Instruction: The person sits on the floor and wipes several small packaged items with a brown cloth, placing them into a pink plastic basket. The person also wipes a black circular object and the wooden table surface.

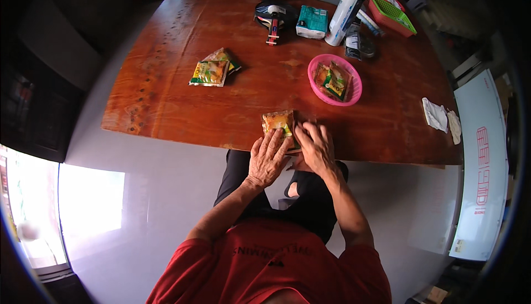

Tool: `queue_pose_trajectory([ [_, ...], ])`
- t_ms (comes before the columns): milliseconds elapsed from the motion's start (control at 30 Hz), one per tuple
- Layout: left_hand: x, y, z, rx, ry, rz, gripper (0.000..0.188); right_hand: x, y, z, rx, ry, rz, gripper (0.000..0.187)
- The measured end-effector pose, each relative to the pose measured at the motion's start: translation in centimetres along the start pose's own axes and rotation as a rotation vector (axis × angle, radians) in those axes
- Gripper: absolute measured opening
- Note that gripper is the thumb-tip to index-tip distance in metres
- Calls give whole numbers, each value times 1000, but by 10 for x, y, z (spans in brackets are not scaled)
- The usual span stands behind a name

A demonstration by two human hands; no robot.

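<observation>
A small clear food packet with a yellow-green label (279,120) lies at the table's near edge. My left hand (268,157) rests flat on its lower part, fingers stretched out, and hides that part. Just right of the packet is my right hand (316,148), its fingers spread and slightly bent; whether the fingertips touch the packet is unclear. A pink plastic basket (358,89) farther right holds similar packets (334,80). To the far left, a packet (209,74) partly overlaps another similar packet (222,55).
The brown wooden table (166,105) carries a tape roll (274,13), a teal tissue pack (312,22), a white tube (345,16) and a red basket with a green rim (394,13) at the back. White cloth (435,114) lies at the right edge. A white panel (480,165) stands beyond.
</observation>
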State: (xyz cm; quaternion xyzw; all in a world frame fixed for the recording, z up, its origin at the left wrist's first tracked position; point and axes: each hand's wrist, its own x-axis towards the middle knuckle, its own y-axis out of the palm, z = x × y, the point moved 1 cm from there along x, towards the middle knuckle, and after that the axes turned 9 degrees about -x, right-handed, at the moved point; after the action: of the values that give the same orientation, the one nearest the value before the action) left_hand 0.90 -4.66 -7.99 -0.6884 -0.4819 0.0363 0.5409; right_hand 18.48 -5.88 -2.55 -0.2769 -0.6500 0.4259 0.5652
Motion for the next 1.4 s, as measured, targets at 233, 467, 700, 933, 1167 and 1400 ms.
queue_pose_trajectory([
  [233, -2, 1, 5, -26, 68, -92, 60, -33, -36, -2, 396, 24, 148, 35],
  [467, -4, -3, 10, -59, 109, -73, 39, 24, 12, 19, 373, -5, -78, 35],
  [700, -1, -6, 7, 11, 175, -105, 52, 48, 44, -29, 91, 290, -119, 23],
  [933, -9, -1, 18, -130, 249, -195, 37, 48, 18, 24, 414, -96, 53, 14],
  [1167, -6, -15, 15, -198, 195, -183, 38, 61, 39, 20, 220, 15, 42, 18],
  [1400, 2, -27, 13, -333, 94, -268, 28, 63, 59, -21, 32, 354, -148, 25],
])
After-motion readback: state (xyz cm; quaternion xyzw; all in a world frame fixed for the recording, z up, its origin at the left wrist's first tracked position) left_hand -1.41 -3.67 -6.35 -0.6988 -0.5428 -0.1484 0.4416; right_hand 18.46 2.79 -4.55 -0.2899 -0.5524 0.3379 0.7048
